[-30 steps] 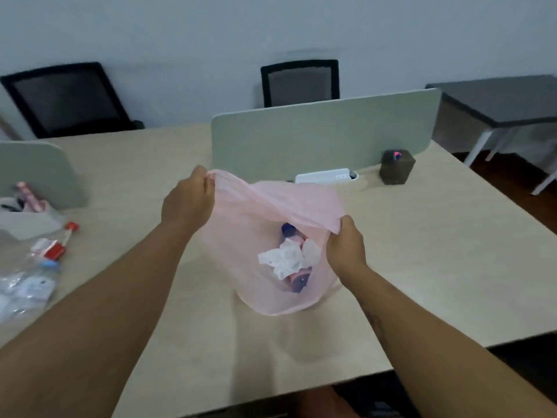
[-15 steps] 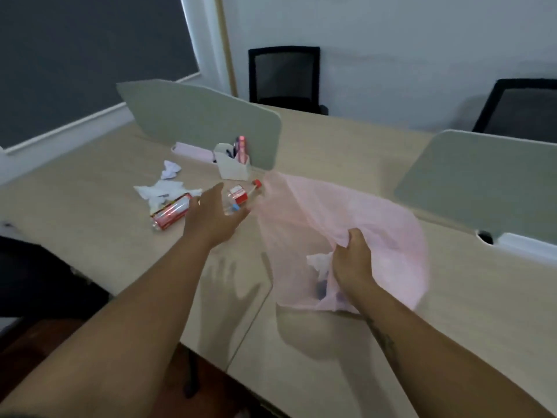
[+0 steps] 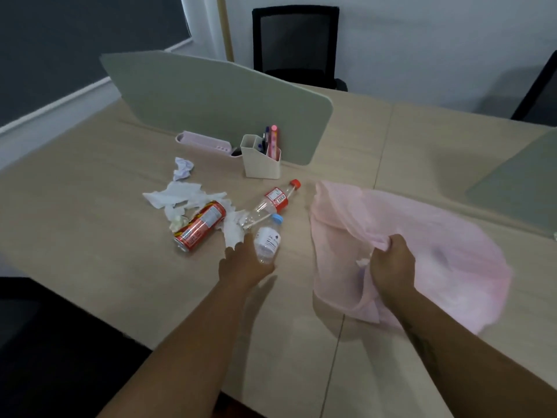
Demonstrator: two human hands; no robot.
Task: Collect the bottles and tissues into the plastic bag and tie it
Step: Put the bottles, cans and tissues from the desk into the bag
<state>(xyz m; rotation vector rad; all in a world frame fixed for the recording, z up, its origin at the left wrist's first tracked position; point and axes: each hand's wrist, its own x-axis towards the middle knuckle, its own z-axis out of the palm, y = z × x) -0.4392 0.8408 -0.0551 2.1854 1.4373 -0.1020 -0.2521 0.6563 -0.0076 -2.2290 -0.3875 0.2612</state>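
My right hand (image 3: 390,263) grips the bunched rim of the pink plastic bag (image 3: 446,236), which sags on the table at the right with a bit of white tissue showing inside. My left hand (image 3: 242,263) reaches over the table with fingers extended and touches the base of a small clear bottle with a blue cap (image 3: 268,239). Beyond it lie a clear bottle with a red cap and red label (image 3: 275,200), a red can (image 3: 200,226) and several crumpled white tissues (image 3: 184,196), one more tissue (image 3: 233,229) right at my fingertips.
A beige pen holder (image 3: 260,161) with pens stands behind the litter, beside a pale pink tray (image 3: 205,141) at the foot of a grey-green desk divider (image 3: 217,101). Another divider (image 3: 521,188) is at the right. Black chairs (image 3: 294,43) stand beyond the wooden table (image 3: 90,212).
My left hand let go of the bag and reached left to the litter pile, now touching the blue-capped bottle. My view swung left. My right hand still holds the bag.
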